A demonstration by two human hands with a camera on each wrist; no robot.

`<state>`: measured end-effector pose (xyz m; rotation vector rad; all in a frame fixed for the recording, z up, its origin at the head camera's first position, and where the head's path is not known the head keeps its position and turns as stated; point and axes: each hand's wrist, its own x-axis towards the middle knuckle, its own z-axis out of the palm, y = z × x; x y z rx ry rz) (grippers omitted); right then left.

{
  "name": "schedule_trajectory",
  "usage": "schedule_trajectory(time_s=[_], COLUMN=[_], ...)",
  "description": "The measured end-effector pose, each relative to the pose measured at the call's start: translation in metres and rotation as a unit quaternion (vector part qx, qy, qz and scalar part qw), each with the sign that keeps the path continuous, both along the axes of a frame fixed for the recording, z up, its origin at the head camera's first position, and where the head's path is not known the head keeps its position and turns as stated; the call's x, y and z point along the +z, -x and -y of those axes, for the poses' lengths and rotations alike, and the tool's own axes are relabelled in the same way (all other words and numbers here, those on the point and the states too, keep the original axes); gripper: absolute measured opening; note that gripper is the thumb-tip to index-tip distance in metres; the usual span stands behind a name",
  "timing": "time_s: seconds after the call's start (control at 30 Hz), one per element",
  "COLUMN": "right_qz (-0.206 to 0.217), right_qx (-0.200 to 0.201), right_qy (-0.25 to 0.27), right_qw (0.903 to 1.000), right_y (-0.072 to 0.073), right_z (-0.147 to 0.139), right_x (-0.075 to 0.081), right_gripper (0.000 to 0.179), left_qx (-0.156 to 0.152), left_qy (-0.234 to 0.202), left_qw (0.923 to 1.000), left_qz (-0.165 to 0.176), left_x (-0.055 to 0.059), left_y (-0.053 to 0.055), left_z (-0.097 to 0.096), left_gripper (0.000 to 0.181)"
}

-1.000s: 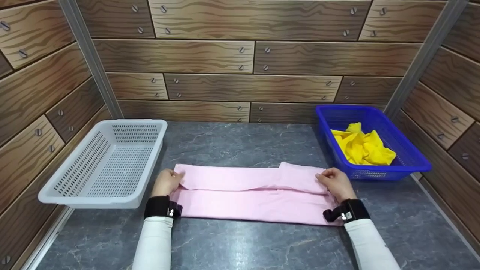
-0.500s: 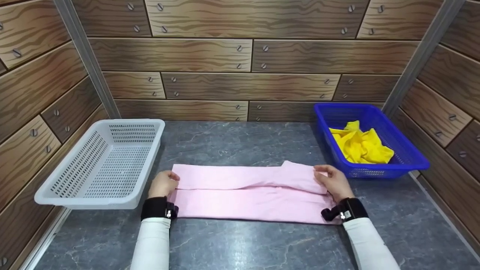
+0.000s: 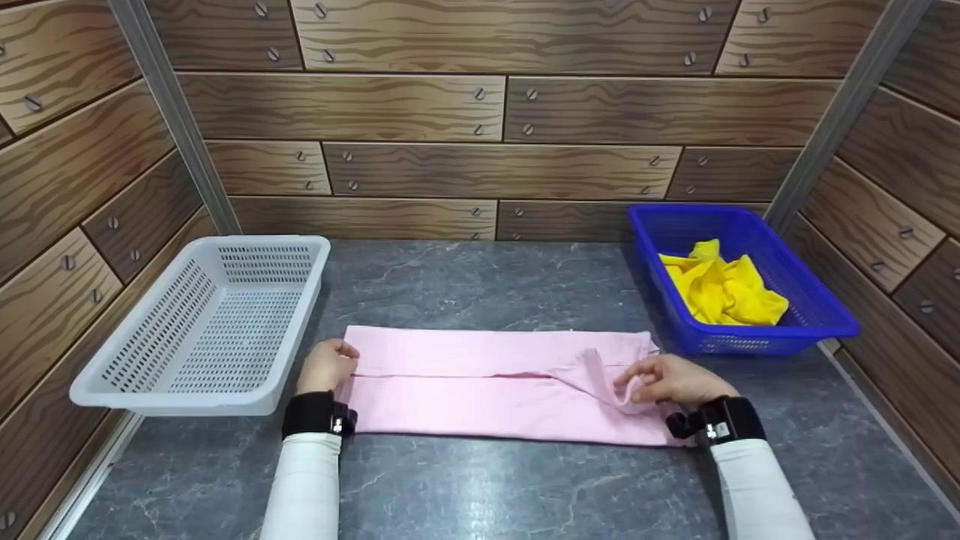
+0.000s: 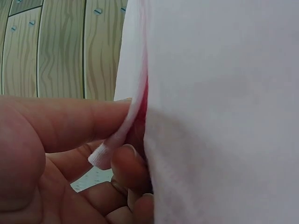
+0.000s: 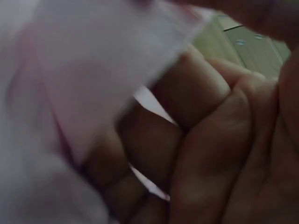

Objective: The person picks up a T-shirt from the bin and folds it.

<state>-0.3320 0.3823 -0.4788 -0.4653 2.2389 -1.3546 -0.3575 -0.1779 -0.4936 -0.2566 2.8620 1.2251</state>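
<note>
A folded pink cloth [image 3: 465, 409] lies as a wide strip on the table, with a lengthwise fold edge along its middle. At its left end my left hand [image 3: 328, 366] pinches the layered edge; the left wrist view shows a hemmed layer [image 4: 133, 109] between thumb and fingers. My right hand [image 3: 679, 379] holds a turned-back flap [image 3: 596, 375] near the right end, fingers curled about it. Up close in the right wrist view the flap [image 5: 103, 70] is blurred and partly covers the fingers [image 5: 154, 135].
To the left stands a white slotted basket [image 3: 283, 367]. A blue basket [image 3: 817, 332] at the back right holds a crumpled yellow cloth [image 3: 724, 292]. Wood-patterned panels [image 3: 420, 172] enclose the grey marbled table [image 3: 480, 285] at the back and sides.
My right hand has drawn the upper right flap toward me and folded it back, baring the layer beneath. My left hand shifted slightly left early on and now stays at the left edge.
</note>
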Motion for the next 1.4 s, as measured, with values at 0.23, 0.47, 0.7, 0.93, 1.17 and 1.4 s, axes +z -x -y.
schedule_trajectory(time_s=[0.23,0.47,0.7,0.93,1.17,1.4], right_qz=[-0.007,0.053,0.042,0.037,0.006,-0.114], right_qx=[0.065,0.015,-0.029,-0.05,-0.065,-0.064], right_qy=[-0.064,-0.085,-0.117,-0.138,-0.148,-0.161], right_qw=[0.9958,0.9949,0.9918,0.9885,0.9867,0.9783], right_y=[-0.004,-0.01,-0.011,-0.009,-0.01,-0.012], right_z=[-0.004,0.002,0.011,0.018,0.025,0.056], right_x=[0.006,0.015,0.019,0.021,0.023,0.024], right_gripper=[0.022,0.034,0.023,0.025,0.029,0.031], left_qx=[0.002,0.004,0.005,0.011,0.048,-0.046], left_qy=[-0.006,-0.006,-0.002,0.016,0.123,0.108], left_qw=[1.0,0.9999,1.0,0.9998,0.9911,0.9895], left_qz=[0.002,0.008,-0.005,-0.007,0.02,-0.084], left_x=[0.001,0.0,0.004,0.009,0.013,0.016], left_y=[-0.001,-0.001,-0.004,-0.005,-0.008,-0.005], left_z=[0.0,0.001,0.002,0.003,-0.004,-0.031], left_gripper=[0.018,0.017,0.017,0.02,0.029,0.027])
